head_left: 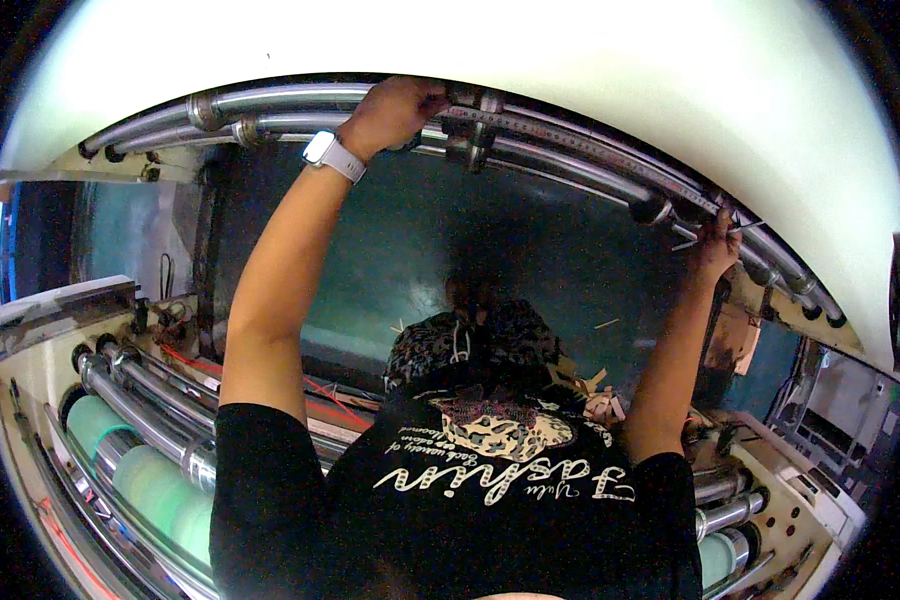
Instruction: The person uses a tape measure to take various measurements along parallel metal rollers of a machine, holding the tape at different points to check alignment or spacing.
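Both of my arms reach forward to a pair of polished metal shafts [300, 97] that carry several ring-shaped collars [203, 111]. My left hand [392, 113], a watch [321, 148] on its wrist, is closed at the rear shaft, left of a collar [478, 140]; what its fingers grip is hidden. Along the shafts, between my hands, runs a measuring strip [540, 133] with scale marks. Farther right, my right hand [718, 247] is closed beside the strip's right part. Something thin sticks out by its fingers, too small to name.
A large white machine cover [450, 40] curves over the shafts. Behind me on the left are more metal shafts and a green roller [155, 490]; another roller end [720, 555] shows at lower right. Paper scraps [602, 402] lie on the dark green floor [370, 250].
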The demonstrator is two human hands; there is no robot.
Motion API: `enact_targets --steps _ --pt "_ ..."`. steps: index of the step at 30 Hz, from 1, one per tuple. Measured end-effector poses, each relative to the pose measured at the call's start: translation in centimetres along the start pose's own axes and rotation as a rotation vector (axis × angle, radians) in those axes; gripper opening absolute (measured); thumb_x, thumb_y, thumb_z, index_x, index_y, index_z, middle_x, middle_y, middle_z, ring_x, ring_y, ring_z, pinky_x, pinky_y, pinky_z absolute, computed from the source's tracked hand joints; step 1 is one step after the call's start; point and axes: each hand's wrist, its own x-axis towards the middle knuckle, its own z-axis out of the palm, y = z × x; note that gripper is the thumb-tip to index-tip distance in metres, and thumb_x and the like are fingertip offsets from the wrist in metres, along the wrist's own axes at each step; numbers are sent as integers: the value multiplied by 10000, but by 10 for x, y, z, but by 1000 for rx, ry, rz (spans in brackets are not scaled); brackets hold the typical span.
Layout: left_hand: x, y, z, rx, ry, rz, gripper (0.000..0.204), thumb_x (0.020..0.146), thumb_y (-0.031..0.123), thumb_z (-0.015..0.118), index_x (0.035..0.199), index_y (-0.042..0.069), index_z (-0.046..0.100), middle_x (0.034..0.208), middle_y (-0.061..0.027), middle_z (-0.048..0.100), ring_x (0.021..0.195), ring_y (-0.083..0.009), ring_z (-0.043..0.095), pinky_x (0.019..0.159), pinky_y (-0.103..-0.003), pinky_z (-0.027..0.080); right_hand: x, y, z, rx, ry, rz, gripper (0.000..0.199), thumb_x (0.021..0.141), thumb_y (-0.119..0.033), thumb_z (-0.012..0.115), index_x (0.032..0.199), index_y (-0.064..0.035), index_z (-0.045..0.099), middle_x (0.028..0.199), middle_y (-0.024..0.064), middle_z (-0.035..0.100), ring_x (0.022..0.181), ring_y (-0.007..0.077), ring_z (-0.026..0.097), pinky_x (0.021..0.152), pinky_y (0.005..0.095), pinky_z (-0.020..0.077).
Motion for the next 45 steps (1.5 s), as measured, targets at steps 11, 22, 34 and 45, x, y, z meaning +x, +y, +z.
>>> enact_targets --steps 11,22,34,45 --pt "1 0 -5 -34 10 -10 188 804 198 594 911 47 627 878 -152 627 825 -322 598 739 -394 472 6 8 -13 -20 -37 20 43 827 -63 611 799 -64 578 821 43 605 691 158 571 590 298 495" --pt "2 5 -10 -87 -8 -50 187 789 189 616 901 39 622 863 -161 621 815 -319 598 729 -388 469 1 1 -5 -53 -41 52 150 822 -87 622 951 -16 592 901 79 623 760 178 588 652 290 487" --pt "4 7 -15 -83 2 -5 174 790 189 614 909 64 626 869 -147 624 826 -309 595 736 -390 467 4 7 -15 -64 -22 37 84 808 -99 647 862 -75 586 820 36 611 692 148 558 576 266 459" --pt "-15 2 -21 -165 -179 -55 166 812 187 579 899 49 606 854 -173 598 797 -334 578 706 -406 456 -5 -2 8 -62 45 40 103 809 -69 633 883 2 618 918 107 635 755 184 604 675 312 513"
